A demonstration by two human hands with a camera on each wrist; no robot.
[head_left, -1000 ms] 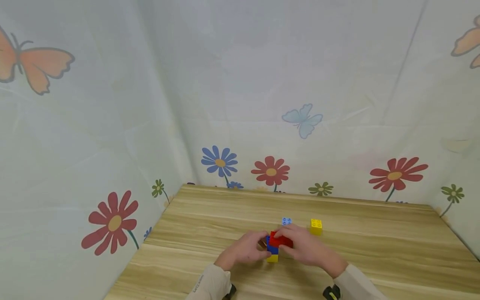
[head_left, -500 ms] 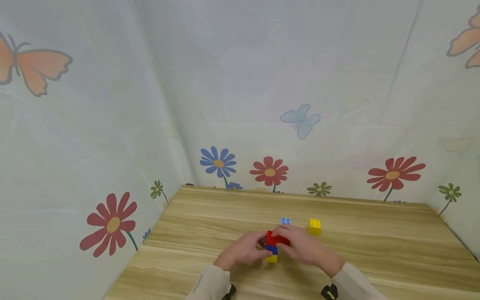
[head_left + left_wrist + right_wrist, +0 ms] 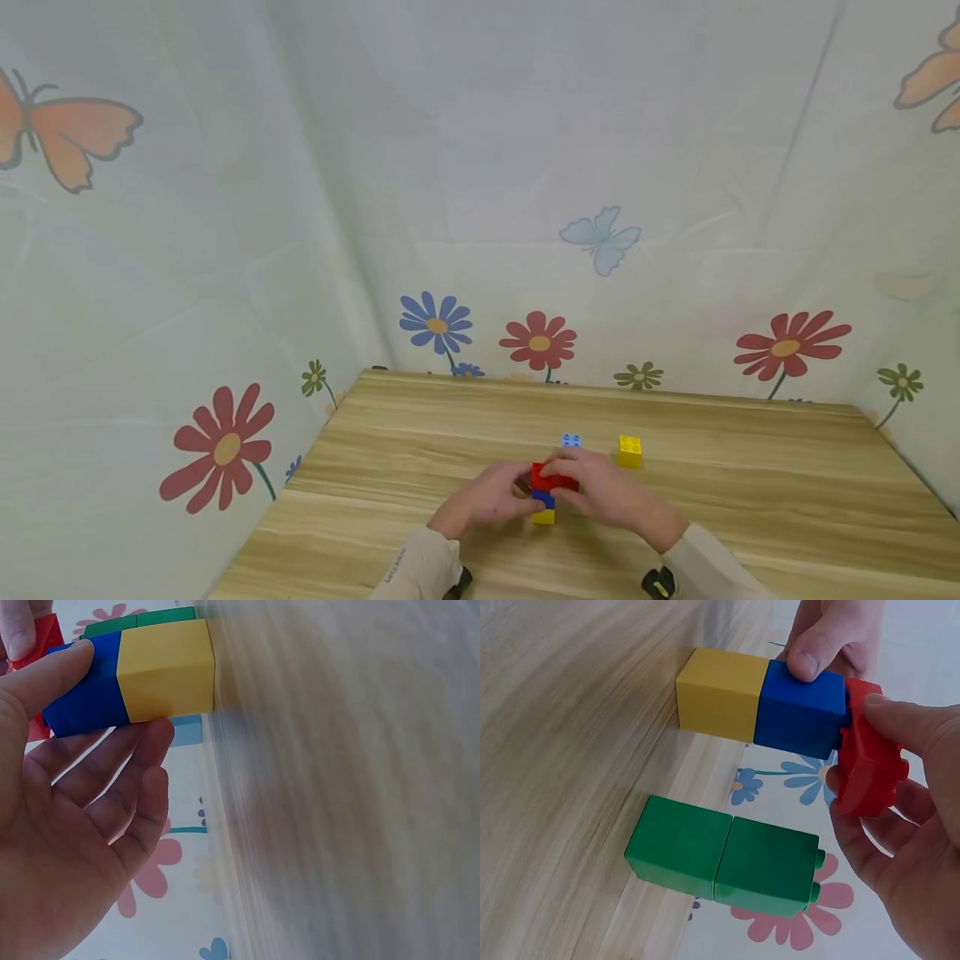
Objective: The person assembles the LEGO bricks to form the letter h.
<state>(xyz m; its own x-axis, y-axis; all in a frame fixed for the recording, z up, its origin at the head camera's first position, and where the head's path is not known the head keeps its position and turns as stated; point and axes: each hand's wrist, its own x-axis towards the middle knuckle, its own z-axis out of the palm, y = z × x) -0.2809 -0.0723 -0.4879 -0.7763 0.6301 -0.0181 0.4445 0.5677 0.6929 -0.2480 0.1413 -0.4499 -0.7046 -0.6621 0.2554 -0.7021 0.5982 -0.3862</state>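
Leftward now, red brick [image 3: 868, 763] (over blue brick [image 3: 798, 710]).

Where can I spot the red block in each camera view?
Head: the red block is low, just right of center, pinched by the right hand.
Left wrist: red block near the top left corner, partly hidden.
Right wrist: red block right of center, slightly high.
Shared landmark: the dark blue block, beside it in all three.

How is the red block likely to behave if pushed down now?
The red block would probably stay stiff, given its smooth, plastic-looking walls. It may tilt, since one end reaches out past the blue block. Rolling seems unlikely with those flat sides.
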